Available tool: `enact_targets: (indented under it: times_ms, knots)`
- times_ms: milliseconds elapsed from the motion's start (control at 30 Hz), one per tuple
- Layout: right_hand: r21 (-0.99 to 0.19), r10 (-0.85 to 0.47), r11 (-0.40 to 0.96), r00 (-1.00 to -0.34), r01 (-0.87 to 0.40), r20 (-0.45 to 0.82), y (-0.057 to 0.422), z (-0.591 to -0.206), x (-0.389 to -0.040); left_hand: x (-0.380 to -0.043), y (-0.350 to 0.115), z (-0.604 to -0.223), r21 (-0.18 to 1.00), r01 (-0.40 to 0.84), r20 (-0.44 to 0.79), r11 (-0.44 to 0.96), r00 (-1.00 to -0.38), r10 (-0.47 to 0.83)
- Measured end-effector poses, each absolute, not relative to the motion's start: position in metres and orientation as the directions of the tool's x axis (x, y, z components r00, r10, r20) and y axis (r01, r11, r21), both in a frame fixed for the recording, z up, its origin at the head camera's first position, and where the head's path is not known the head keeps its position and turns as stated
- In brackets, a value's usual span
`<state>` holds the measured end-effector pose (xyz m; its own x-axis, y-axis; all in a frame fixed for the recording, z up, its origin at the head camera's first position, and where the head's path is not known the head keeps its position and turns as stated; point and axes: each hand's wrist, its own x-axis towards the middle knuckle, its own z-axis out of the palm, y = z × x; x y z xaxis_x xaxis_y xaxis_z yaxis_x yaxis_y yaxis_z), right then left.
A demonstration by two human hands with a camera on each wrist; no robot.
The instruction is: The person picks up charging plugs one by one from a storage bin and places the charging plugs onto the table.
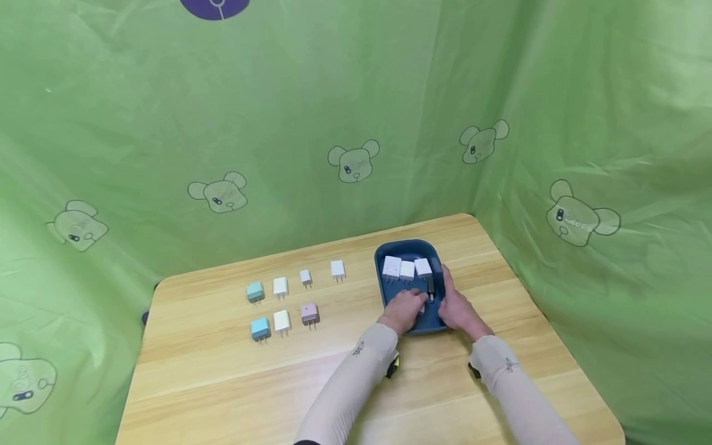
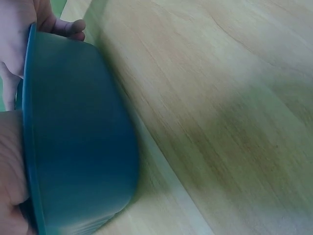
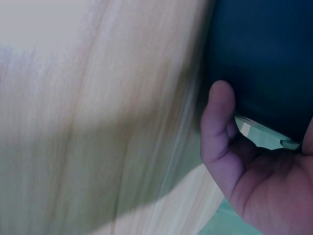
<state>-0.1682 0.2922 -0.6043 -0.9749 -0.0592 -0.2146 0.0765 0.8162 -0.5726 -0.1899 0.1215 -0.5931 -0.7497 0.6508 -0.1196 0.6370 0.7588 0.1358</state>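
Observation:
A dark blue tray (image 1: 384, 290) stands on the right part of the table. My left hand (image 1: 406, 307) reaches over its near left side, fingers curled down around a small pale charger (image 1: 421, 310) that is mostly hidden. At the tray's right side my right hand (image 1: 458, 309) holds the wall; its thumb (image 3: 221, 112) presses the outside in the right wrist view. Three white plug chargers, a left one (image 1: 392, 266), a middle one (image 1: 407, 270) and a right one (image 1: 423, 267), lie in a row at the tray's far end. Below them is a slim black adapter (image 1: 431, 287).
Left of the tray, plug chargers lie in two rows on the wooden table (image 1: 222, 383). They include a teal one (image 1: 254, 292), a blue one (image 1: 259, 328), a pink one (image 1: 309, 313) and several white ones. Green curtains (image 1: 278, 111) hang behind and beside the table.

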Motion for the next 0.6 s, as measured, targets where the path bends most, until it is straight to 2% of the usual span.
enact_targets:
  times_ms: [600]
  knots:
    - [-0.584, -0.058, 0.806, -0.969, 0.096, -0.24, 0.2902, -0.5992, -0.1673, -0.1885, 0.1198, -0.593, 0.153, 0.642, -0.134, 0.752, -0.74, 0.659]
